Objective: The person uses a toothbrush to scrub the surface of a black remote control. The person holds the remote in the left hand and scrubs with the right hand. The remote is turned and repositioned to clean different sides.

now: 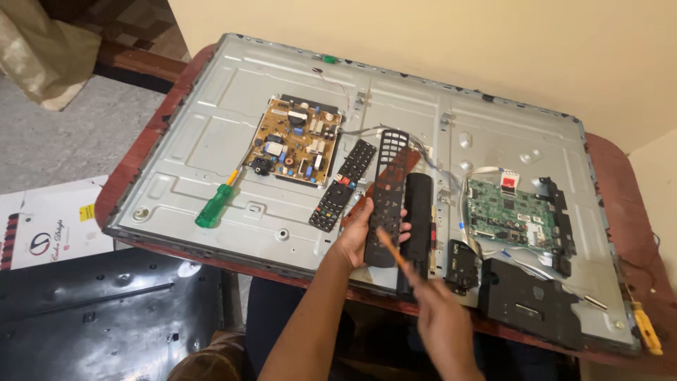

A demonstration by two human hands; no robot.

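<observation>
A green screwdriver (214, 206) lies on the grey metal back of a big TV (211, 113), near a brown circuit board (293, 140). Next to it rests a black remote (343, 185). The left hand (356, 236) is wrapped around a remote cover full of button holes (387, 212). The right hand (441, 317) pinches a thin orange tool (392, 250) whose tip touches it. I think it is best to hold the cover steady and pry gently. Further right sits a green circuit board (509, 212). A red-brown table (620, 190) stands by a cream wall (437, 42).
</observation>
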